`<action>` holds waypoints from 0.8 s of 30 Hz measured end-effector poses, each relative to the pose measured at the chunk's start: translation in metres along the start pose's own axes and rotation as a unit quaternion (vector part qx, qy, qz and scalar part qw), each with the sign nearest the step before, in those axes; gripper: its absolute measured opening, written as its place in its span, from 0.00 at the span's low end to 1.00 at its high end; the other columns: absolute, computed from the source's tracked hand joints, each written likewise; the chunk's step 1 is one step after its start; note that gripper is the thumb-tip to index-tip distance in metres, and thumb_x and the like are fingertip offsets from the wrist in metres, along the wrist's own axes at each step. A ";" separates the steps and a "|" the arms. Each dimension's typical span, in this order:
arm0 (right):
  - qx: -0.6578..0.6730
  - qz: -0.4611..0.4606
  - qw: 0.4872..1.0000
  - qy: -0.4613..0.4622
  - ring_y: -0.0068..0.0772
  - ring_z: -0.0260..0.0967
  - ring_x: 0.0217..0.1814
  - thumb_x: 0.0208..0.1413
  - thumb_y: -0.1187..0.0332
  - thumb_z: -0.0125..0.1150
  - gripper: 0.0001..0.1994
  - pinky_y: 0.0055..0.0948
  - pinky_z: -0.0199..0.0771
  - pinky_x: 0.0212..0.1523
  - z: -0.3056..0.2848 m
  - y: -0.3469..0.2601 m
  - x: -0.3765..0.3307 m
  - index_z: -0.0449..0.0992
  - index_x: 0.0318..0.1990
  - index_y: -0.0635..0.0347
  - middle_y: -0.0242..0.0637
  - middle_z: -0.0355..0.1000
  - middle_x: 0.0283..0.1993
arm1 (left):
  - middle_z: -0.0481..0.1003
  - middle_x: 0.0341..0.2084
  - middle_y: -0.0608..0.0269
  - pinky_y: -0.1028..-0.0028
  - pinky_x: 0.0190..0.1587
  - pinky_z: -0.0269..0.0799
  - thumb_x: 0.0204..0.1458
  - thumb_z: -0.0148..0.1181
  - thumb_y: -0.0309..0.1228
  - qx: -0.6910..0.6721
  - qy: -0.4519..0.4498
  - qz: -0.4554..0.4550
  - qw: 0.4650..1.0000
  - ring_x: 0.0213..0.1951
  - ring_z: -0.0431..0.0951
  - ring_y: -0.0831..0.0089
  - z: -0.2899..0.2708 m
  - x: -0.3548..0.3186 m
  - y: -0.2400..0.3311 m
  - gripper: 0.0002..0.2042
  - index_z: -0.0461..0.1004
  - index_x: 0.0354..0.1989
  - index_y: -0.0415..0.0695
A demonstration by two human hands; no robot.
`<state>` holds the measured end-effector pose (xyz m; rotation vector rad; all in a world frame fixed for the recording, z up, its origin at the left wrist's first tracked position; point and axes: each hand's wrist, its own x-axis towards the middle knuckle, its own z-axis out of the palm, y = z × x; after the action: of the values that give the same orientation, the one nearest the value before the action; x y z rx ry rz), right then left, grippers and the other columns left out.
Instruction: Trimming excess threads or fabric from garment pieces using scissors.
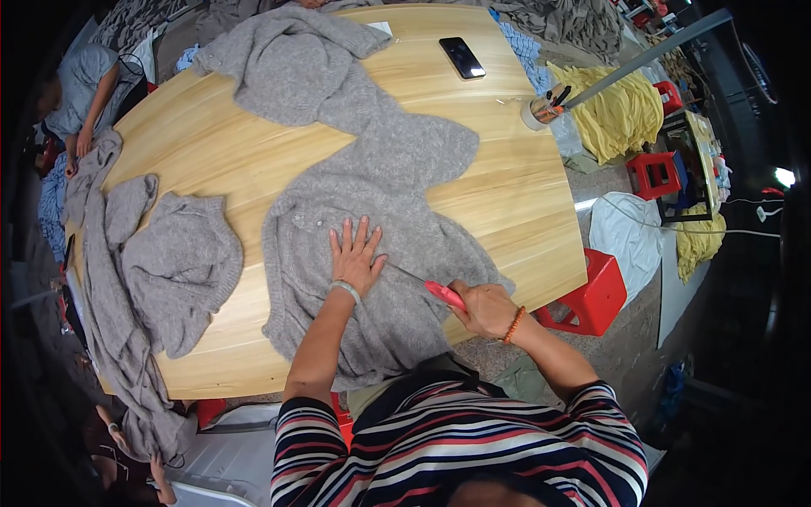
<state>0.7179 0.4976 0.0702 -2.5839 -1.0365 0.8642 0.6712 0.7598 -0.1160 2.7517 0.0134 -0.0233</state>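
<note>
A grey knitted sweater [380,203] lies spread in front of me on the wooden table, its near end reaching the table edge at my body. My left hand [357,264] rests flat on it with fingers spread, just right of some small shiny spots on the knit. In my right hand [486,308] is a tool with a pinkish-red handle and a thin metal shaft [433,289]. The shaft points left, its end by my left thumb; I cannot tell whether it touches the knit. My right fingers wrap the handle.
Another grey knit piece [296,63] lies at the far side, and more [182,262] are at the left. A phone [462,58] and a cup of tools [541,111] sit at the right, by a metal pole [650,55]. A red stool [596,291] stands beside the table. Co-workers' hands [83,144] show at left.
</note>
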 end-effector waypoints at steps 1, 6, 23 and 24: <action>-0.005 0.000 1.000 0.002 0.54 0.75 0.27 0.58 0.61 0.57 0.13 0.46 0.73 0.29 0.001 0.003 0.001 0.69 0.42 0.62 0.51 0.74 0.23 | 0.45 0.74 0.59 0.42 0.70 0.27 0.59 0.51 0.46 0.002 0.000 0.000 1.000 0.73 0.38 0.46 0.000 0.000 0.001 0.30 0.60 0.69 0.52; -0.008 0.010 1.000 0.004 0.54 0.75 0.27 0.58 0.61 0.57 0.13 0.46 0.73 0.29 0.007 0.009 -0.010 0.69 0.41 0.62 0.51 0.74 0.23 | 0.43 0.74 0.59 0.41 0.70 0.25 0.59 0.49 0.50 0.019 -0.008 -0.022 1.000 0.74 0.36 0.48 0.003 0.003 0.004 0.32 0.55 0.71 0.54; 0.079 0.051 0.992 0.083 0.57 0.74 0.28 0.58 0.53 0.57 0.19 0.48 0.73 0.31 0.071 0.002 -0.026 0.74 0.31 0.63 0.53 0.73 0.23 | 0.67 0.61 0.46 0.56 0.67 0.54 0.54 0.60 0.30 -0.210 0.122 -0.028 0.970 0.65 0.62 0.45 -0.065 -0.050 -0.039 0.28 0.63 0.65 0.41; 0.085 0.024 0.993 0.083 0.56 0.74 0.28 0.58 0.52 0.57 0.19 0.48 0.74 0.31 0.084 -0.002 -0.027 0.75 0.30 0.63 0.52 0.73 0.23 | 0.67 0.60 0.43 0.55 0.65 0.56 0.53 0.61 0.30 -0.136 0.163 -0.067 0.975 0.63 0.63 0.44 -0.071 -0.078 -0.051 0.28 0.63 0.64 0.39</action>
<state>0.6510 0.4791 0.0161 -2.4966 -0.8204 0.6999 0.5939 0.8339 -0.0680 2.4470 0.2709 0.3662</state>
